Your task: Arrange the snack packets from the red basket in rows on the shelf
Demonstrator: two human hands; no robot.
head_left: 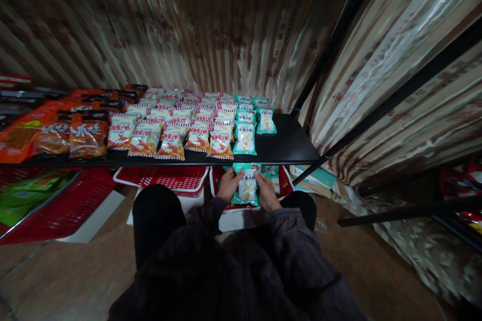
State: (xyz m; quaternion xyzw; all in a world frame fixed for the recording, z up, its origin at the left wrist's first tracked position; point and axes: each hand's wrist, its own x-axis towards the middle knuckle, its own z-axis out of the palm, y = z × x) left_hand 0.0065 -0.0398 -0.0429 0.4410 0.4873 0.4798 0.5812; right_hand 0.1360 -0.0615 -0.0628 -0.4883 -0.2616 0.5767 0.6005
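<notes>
Between my two hands, just below the front edge of the black shelf [286,143], is an upright teal and white snack bag [247,188]. My left hand [229,185] grips its left side, thumb on the front. On the opposite side my right hand [266,191] pinches it the same way. Behind the bag, a red basket [285,180] holds more teal bags, partly hidden. Up on the shelf, matching teal bags [245,138] stand in a column, with a shorter column [266,120] to its right.
Rows of white and orange snack bags [171,139] and orange-black packets [88,135] fill the shelf leftward. Below are red baskets [165,178], one with green packs [33,195]. Black metal posts [376,115] slant across the right. A striped curtain [188,25] hangs behind.
</notes>
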